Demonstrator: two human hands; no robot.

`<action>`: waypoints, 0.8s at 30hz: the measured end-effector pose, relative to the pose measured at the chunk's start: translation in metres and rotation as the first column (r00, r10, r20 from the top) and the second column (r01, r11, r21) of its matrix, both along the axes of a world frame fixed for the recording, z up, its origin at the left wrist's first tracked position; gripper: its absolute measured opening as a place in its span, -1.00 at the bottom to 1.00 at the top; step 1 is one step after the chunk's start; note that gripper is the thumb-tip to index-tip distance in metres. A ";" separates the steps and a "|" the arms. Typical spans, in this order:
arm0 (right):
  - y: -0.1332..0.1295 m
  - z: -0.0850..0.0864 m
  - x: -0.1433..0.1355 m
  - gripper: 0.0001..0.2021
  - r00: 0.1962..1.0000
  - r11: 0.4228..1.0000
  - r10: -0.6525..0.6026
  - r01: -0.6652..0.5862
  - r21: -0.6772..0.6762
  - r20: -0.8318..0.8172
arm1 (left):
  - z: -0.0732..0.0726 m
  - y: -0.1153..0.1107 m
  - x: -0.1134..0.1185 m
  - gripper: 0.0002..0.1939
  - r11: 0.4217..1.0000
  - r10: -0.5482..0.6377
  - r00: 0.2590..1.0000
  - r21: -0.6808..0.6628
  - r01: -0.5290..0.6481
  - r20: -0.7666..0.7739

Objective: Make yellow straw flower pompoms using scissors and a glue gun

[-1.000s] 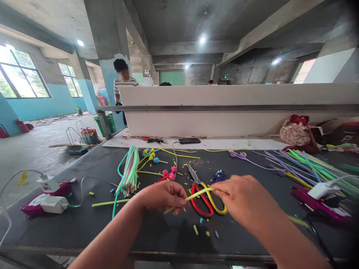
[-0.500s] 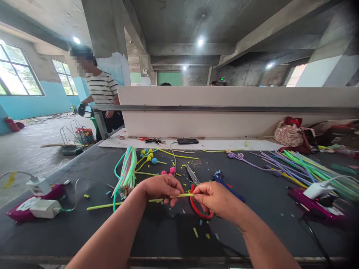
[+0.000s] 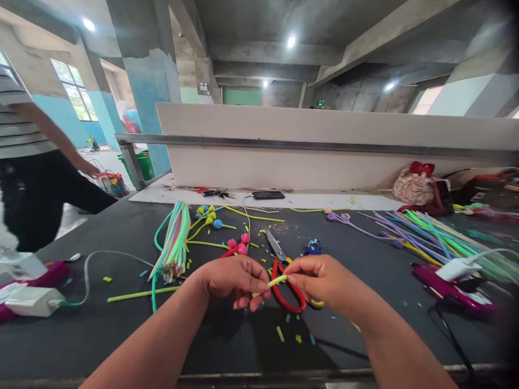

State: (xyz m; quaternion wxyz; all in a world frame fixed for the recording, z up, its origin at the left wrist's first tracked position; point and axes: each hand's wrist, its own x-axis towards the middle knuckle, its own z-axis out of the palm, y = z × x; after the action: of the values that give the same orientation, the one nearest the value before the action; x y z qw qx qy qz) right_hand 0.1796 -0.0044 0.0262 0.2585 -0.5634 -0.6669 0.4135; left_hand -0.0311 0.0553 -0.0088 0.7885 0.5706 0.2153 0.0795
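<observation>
A yellow-green pipe cleaner is stretched between my two hands over the middle of the black table. My left hand pinches one end, and my right hand pinches the other between thumb and forefinger. Just beneath them lie red-handled scissors, blades pointing away from me, partly behind my right hand. Beyond my left hand are pink pipe-cleaner flower buds. A bundle of green, pink and pale pipe cleaners lies to the left, with yellow and blue buds behind it.
More pipe cleaners spread at the right, near a purple power strip. A phone and keys rest along the back ledge. A patterned bag stands back right. A person in a striped shirt is at the left edge.
The pipe cleaner between my hands has tilted, its right end higher. The person at left has come closer and moved toward the left edge. The whole view has shifted slightly.
</observation>
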 end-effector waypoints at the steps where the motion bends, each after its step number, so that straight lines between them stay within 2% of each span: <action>1: 0.000 0.001 -0.001 -0.80 1.000 1.000 -0.014 0.015 0.010 -0.007 | 0.000 0.000 0.000 -0.78 1.000 0.001 1.000 -0.005 -0.001 0.008; 7: 0.000 0.008 -0.006 -0.75 0.991 0.994 -0.108 0.109 0.011 -0.085 | -0.002 -0.002 0.001 -0.77 0.998 0.055 0.997 -0.029 -0.053 0.059; 16: 0.006 0.003 -0.005 -0.74 0.956 0.980 -0.197 0.199 -0.013 -0.219 | -0.003 -0.007 0.007 -0.77 0.953 0.301 0.929 -0.102 -0.285 0.218; 20: 0.010 -0.011 -0.010 -0.72 0.976 0.986 -0.161 0.167 0.028 -0.146 | -0.004 -0.009 0.012 -0.79 0.906 0.422 0.850 -0.166 -0.389 0.315; 24: 0.008 -0.021 -0.024 -0.74 0.986 0.968 -0.159 0.145 0.204 0.054 | -0.004 -0.009 0.016 -0.80 0.858 0.514 0.792 -0.215 -0.467 0.329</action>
State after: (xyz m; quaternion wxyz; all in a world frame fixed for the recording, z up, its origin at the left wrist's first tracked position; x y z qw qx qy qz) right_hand 0.1552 0.0033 0.0048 0.3210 -0.5982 -0.6684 0.3039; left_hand -0.0149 0.0463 -0.0126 0.8003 0.4196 0.2059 0.3756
